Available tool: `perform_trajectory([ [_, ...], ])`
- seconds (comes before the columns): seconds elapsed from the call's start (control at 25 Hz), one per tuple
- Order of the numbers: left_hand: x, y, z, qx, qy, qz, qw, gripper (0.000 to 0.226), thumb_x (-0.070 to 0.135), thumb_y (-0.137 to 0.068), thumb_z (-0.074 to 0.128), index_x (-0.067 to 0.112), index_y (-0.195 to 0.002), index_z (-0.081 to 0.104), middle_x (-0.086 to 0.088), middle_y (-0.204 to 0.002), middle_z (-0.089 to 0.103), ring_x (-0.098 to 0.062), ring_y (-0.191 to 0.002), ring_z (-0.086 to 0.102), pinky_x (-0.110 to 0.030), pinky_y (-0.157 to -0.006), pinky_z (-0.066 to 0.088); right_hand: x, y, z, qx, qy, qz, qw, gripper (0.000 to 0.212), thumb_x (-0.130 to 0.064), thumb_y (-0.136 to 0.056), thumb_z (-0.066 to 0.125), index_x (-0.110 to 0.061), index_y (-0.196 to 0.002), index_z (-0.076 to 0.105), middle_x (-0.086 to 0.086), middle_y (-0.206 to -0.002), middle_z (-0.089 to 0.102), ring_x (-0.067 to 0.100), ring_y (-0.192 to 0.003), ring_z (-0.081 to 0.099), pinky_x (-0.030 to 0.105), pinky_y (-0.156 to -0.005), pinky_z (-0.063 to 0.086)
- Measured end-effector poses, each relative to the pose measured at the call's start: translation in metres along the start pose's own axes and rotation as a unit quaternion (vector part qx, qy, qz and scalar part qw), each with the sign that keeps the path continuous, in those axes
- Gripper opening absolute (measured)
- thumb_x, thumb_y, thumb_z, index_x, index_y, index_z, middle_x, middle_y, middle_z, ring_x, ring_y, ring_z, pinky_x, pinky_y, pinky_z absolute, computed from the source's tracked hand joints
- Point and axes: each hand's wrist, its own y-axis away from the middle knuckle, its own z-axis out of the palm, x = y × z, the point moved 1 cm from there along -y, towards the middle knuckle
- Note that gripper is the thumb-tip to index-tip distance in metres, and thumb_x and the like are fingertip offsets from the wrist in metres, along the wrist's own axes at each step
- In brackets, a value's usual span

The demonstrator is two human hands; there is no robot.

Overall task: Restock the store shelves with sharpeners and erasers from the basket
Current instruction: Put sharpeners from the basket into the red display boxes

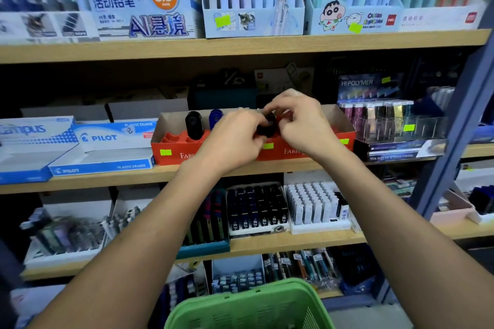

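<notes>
A red cardboard display box (pixel 176 152) stands on the middle shelf. A black sharpener (pixel 193 124) and a blue sharpener (pixel 215 117) stand upright in its slots. Both my hands meet over the box around another black sharpener (pixel 267 125). My left hand (pixel 235 136) holds it from the left with curled fingers. My right hand (pixel 299 123) pinches it from the right and above. The green basket (pixel 248 307) is at the bottom centre, below my arms; its contents are hidden from here.
Blue and white Pilot eraser boxes (pixel 107 149) lie left of the red box. A Hi-Polymer lead display (pixel 387 120) stands to its right. Pen boxes (pixel 254 2) fill the upper shelf, lead refill trays (pixel 288 208) the lower one. A blue-grey shelf post (pixel 459 125) rises at right.
</notes>
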Motion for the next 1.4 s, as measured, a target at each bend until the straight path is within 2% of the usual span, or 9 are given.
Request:
perform_trajectory([
  [0.16, -0.013, 0.059, -0.008, 0.054, 0.003, -0.06, 0.997, 0.011, 0.017, -0.09, 0.056, 0.017, -0.1, 0.062, -0.001, -0.098, 0.065, -0.02, -0.093, 0.059, -0.037, -0.078, 0.051, -0.028, 0.042, 0.024, -0.091, -0.033, 0.013, 0.995, 0.033, -0.012, -0.081, 0.054, -0.023, -0.103, 0.076, -0.006, -0.096, 0.073, 0.009, -0.086, 0.066, 0.025, -0.078, 0.052],
  [0.32, -0.034, 0.142, 0.059, -0.21, 0.035, -0.105, 0.971, 0.002, 0.015, -0.084, 0.058, 0.014, -0.085, 0.059, -0.01, -0.087, 0.067, -0.031, -0.085, 0.064, -0.036, -0.067, 0.051, -0.016, 0.123, 0.091, -0.326, 0.013, 0.086, 0.941, 0.021, -0.023, -0.077, 0.058, -0.014, -0.086, 0.074, 0.004, -0.073, 0.07, 0.02, -0.069, 0.067, 0.031, -0.06, 0.049],
  [0.4, -0.041, 0.185, 0.107, -0.331, 0.032, -0.122, 0.935, 0.008, 0.011, -0.084, 0.059, 0.006, -0.089, 0.063, -0.014, -0.09, 0.068, -0.033, -0.088, 0.065, -0.031, -0.064, 0.046, 0.002, 0.177, 0.134, -0.463, 0.053, 0.116, 0.877, 0.024, -0.02, -0.078, 0.058, -0.011, -0.093, 0.074, 0.008, -0.08, 0.072, 0.025, -0.076, 0.069, 0.031, -0.063, 0.051],
  [0.52, -0.042, 0.244, 0.181, -0.446, 0.033, -0.126, 0.885, 0.015, 0.009, -0.084, 0.061, 0.004, -0.097, 0.064, -0.015, -0.096, 0.067, -0.031, -0.089, 0.064, -0.033, -0.068, 0.049, 0.031, 0.255, 0.18, -0.564, 0.098, 0.146, 0.807, 0.027, -0.006, -0.086, 0.058, -0.014, -0.109, 0.07, 0.006, -0.097, 0.069, 0.023, -0.089, 0.064, 0.031, -0.075, 0.052],
  [0.68, -0.043, 0.299, 0.253, -0.503, 0.04, -0.158, 0.849, 0.006, 0.01, -0.085, 0.063, 0.009, -0.087, 0.057, -0.014, -0.089, 0.062, -0.029, -0.079, 0.06, -0.037, -0.063, 0.049, 0.067, 0.332, 0.23, -0.615, 0.111, 0.176, 0.761, 0.025, -0.005, -0.092, 0.058, -0.008, -0.115, 0.065, 0.01, -0.103, 0.066, 0.025, -0.092, 0.062, 0.032, -0.072, 0.048],
  [0.84, -0.058, 0.342, 0.301, -0.565, 0.053, -0.159, 0.808, 0.023, 0.017, -0.083, 0.068, 0.008, -0.103, 0.064, -0.014, -0.101, 0.067, -0.032, -0.092, 0.065, -0.04, -0.079, 0.056, 0.092, 0.381, 0.271, -0.662, 0.102, 0.146, 0.728, 0.032, -0.013, -0.091, 0.062, -0.005, -0.121, 0.066, 0.016, -0.119, 0.066, 0.033, -0.107, 0.063, 0.037, -0.086, 0.051],
  [1.04, -0.064, 0.386, 0.343, -0.629, 0.05, -0.146, 0.762, 0.032, 0.035, -0.076, 0.075, 0.017, -0.102, 0.068, -0.008, -0.1, 0.07, -0.025, -0.084, 0.067, -0.035, -0.078, 0.058, 0.107, 0.433, 0.297, -0.701, 0.09, 0.04, 0.706, 0.04, -0.013, -0.085, 0.067, -0.023, -0.124, 0.065, 0.01, -0.119, 0.067, 0.029, -0.103, 0.067, 0.031, -0.079, 0.052],
  [1.24, -0.066, 0.408, 0.362, -0.626, -0.003, -0.11, 0.772, 0.06, 0.02, -0.085, 0.071, 0.007, -0.139, 0.047, -0.013, -0.138, 0.046, -0.031, -0.128, 0.043, -0.041, -0.107, 0.042, 0.107, 0.448, 0.304, -0.654, 0.152, -0.16, 0.724, 0.059, -0.008, -0.087, 0.066, -0.012, -0.143, 0.046, 0.013, -0.147, 0.041, 0.034, -0.128, 0.048, 0.048, -0.103, 0.042],
  [1.4, -0.071, 0.408, 0.368, -0.61, -0.022, -0.126, 0.782, 0.053, 0.004, -0.087, 0.063, 0.008, -0.137, 0.047, -0.016, -0.147, 0.032, -0.035, -0.133, 0.031, -0.045, -0.112, 0.037, 0.103, 0.452, 0.314, -0.658, 0.228, -0.204, 0.688, 0.053, -0.017, -0.093, 0.059, -0.013, -0.143, 0.044, 0.015, -0.146, 0.043, 0.031, -0.133, 0.04, 0.047, -0.106, 0.037],
])
